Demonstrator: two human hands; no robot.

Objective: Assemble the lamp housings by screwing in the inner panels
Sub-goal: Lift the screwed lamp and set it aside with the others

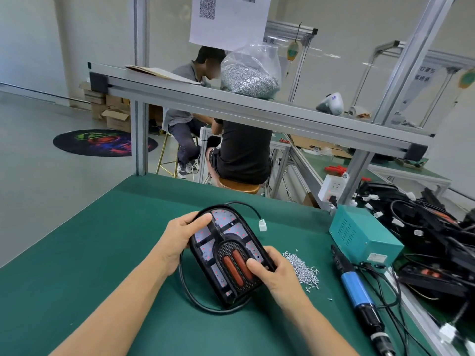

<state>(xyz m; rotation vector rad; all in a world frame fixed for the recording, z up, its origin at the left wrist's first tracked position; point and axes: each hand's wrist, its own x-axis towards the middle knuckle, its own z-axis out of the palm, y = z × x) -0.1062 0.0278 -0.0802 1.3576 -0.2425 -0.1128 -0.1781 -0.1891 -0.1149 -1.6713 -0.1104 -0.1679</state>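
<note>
I see both hands gripping the lamp housing (pixel 228 255), held tilted over the green worktop (pixel 102 253). Left hand (pixel 183 233) curls round its rounded top edge, thumb on the white inner panel (pixel 226 227). Right hand (pixel 275 272) grips the lower right edge, thumb by the two red tubes (pixel 236 267). Its black cable (pixel 190 296) loops underneath. Screw pile (pixel 303 269) just right of the housing, electric screwdriver (pixel 356 286) lying beyond, near the teal power box (pixel 359 232).
</note>
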